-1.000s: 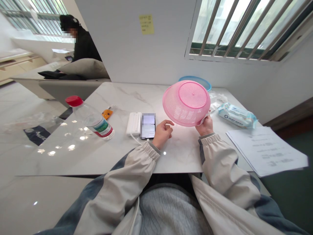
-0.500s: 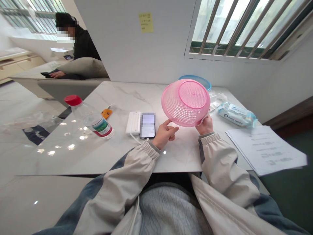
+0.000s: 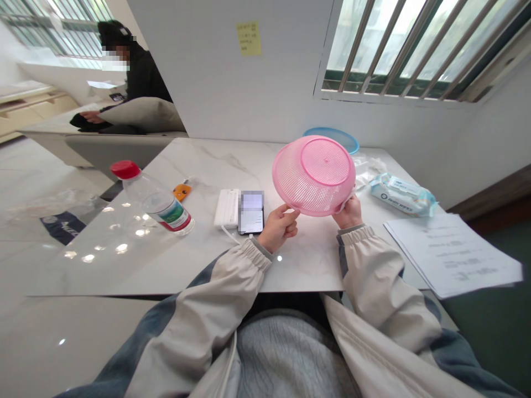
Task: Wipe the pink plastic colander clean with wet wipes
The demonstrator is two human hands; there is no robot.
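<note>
A pink plastic mesh basket (image 3: 290,177), tilted with its round base facing up and toward me, is held above the table. My right hand (image 3: 349,213) is closed on the rim at its lower right, some fingers hidden behind it. At the lower left of the rim, my left hand (image 3: 277,229) pinches the edge between thumb and forefinger, the other fingers curled in. Just left of that hand lie a phone (image 3: 252,215) with a lit screen and a white power bank (image 3: 226,209) with a cable. Behind the pink basket a blue basket (image 3: 340,138) partly shows.
A clear bottle with a red cap (image 3: 166,207) and an orange tag (image 3: 181,192) are to the left. A wet wipes pack (image 3: 402,194), crumpled plastic (image 3: 369,168) and papers (image 3: 452,254) are on the right. Another person (image 3: 141,72) sits beyond the partition.
My left forefinger, which pointed out below the rim, now presses against the basket's edge. The basket has shifted very slightly. The seated person's hand has moved up a little.
</note>
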